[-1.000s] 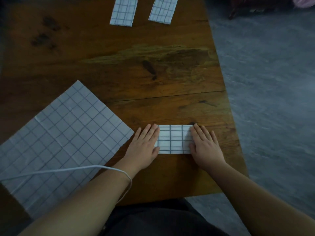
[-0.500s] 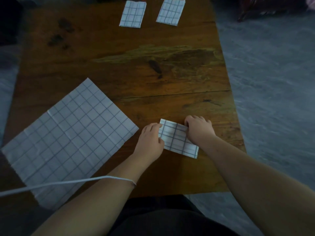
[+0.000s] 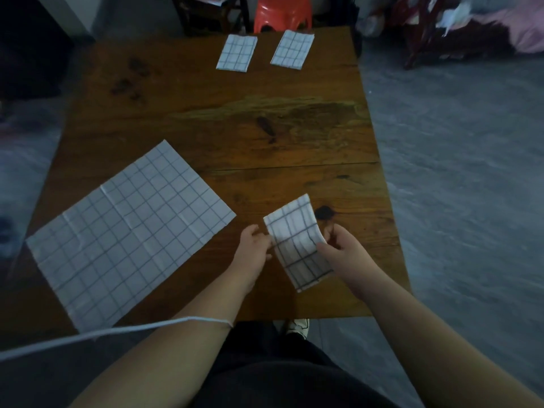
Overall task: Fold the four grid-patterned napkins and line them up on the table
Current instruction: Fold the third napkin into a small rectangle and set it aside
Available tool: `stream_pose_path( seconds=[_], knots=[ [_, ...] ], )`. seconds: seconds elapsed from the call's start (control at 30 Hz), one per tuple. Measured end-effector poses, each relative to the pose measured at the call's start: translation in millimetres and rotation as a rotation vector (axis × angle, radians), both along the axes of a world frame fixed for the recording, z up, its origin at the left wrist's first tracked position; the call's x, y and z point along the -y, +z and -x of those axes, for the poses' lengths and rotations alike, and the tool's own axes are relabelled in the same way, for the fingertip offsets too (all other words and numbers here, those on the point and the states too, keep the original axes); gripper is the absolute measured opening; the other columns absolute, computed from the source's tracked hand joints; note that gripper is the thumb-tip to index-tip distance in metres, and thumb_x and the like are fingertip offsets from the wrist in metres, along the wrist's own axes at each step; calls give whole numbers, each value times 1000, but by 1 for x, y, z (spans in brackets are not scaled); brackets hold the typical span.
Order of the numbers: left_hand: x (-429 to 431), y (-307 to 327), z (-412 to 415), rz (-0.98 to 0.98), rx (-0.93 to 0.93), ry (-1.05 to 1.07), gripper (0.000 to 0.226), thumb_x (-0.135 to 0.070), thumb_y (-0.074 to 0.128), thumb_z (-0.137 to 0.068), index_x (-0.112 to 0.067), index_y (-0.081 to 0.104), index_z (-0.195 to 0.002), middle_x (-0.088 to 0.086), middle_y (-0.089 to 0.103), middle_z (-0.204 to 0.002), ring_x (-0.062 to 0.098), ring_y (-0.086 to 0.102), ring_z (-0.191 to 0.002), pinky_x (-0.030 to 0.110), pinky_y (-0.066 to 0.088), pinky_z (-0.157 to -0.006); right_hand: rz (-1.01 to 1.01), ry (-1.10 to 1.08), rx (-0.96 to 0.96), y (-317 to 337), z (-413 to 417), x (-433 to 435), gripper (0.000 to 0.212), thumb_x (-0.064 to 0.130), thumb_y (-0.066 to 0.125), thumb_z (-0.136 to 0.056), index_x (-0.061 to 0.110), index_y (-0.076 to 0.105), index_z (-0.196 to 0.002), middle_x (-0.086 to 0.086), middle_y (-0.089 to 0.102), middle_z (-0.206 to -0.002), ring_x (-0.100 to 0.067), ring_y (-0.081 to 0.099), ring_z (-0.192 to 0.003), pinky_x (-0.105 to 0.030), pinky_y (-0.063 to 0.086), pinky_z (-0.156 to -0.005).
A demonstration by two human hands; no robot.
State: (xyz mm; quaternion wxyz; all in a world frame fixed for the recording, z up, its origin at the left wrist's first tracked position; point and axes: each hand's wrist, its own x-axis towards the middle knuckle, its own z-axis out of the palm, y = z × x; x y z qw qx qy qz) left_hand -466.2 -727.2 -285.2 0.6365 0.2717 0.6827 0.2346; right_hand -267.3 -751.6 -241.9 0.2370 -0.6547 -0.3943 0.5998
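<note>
Here, in the lower centre of the frame, two bare hands hold a folded napkin (image 3: 297,242) between them: the left hand (image 3: 254,251) pinches its left edge with curled fingers, while the right hand (image 3: 343,254) grips the right edge, thumb laid over the cloth and fingers curled behind it. The folded napkin is tilted, its upper end bowed and its lower corner pointing towards the near edge of the wooden table (image 3: 265,128); whether that corner touches the wood cannot be told.

Just to the left, apart from the left hand, an open napkin (image 3: 129,234) lies spread flat and turned at an angle, filling the lower left of the tabletop, with crease lines showing across its grid. At the far end of the table, in the upper centre of the frame, two finished napkins lie side by side with a gap between them, the far left napkin (image 3: 237,53) and the far right napkin (image 3: 292,49), both folded into narrow rectangles.

A white cord (image 3: 117,331) crosses the left forearm at lower left. A red plastic stool (image 3: 282,11) stands beyond the table's far edge, grey floor (image 3: 456,172) runs down the right side, and a white shoe (image 3: 298,326) shows below the near edge
</note>
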Motion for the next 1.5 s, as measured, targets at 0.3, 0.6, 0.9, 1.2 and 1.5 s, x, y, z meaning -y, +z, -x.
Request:
stream_pose_path(
  seconds=[0.3,0.6,0.9,1.2,1.5],
  knots=[
    [27,30,-17,121,558,49,44,-17,58,-97,-10,52,-140,21,65,-130,38,64,-120,56,54,-96,58,-387,-272,26,-3,58,22,-1,60,-95,6,60,-115,-15,72,-115,-32,73,-101,-51,61,-82],
    [42,70,-35,-77,416,-294,54,1,63,-92,-21,50,-139,6,63,-130,25,65,-115,48,56,-95,-58,-497,-152,52,-11,104,19,25,56,-103,31,70,-114,3,77,-107,-21,73,-101,-50,60,-89],
    [55,102,-132,99,511,-546,29,-14,53,-101,-6,62,-127,22,66,-129,37,62,-121,47,55,-94,-218,-685,-101,81,-95,155,22,14,54,-104,27,70,-111,4,77,-106,-19,73,-102,-53,57,-95],
    [79,93,-355,-120,408,-760,25,-9,54,-101,-9,62,-124,16,73,-115,32,71,-106,48,59,-87,-260,-796,-13,71,-288,197,19,18,54,-104,27,67,-116,5,77,-106,-14,73,-101,-43,60,-88],
    [95,110,-549,-329,283,-744,16,-6,53,-102,-10,67,-108,6,77,-93,18,74,-84,32,58,-64,-239,-810,73,78,-478,207,19,18,54,-101,27,68,-111,3,75,-109,-16,70,-102,-53,57,-93]
  ],
)
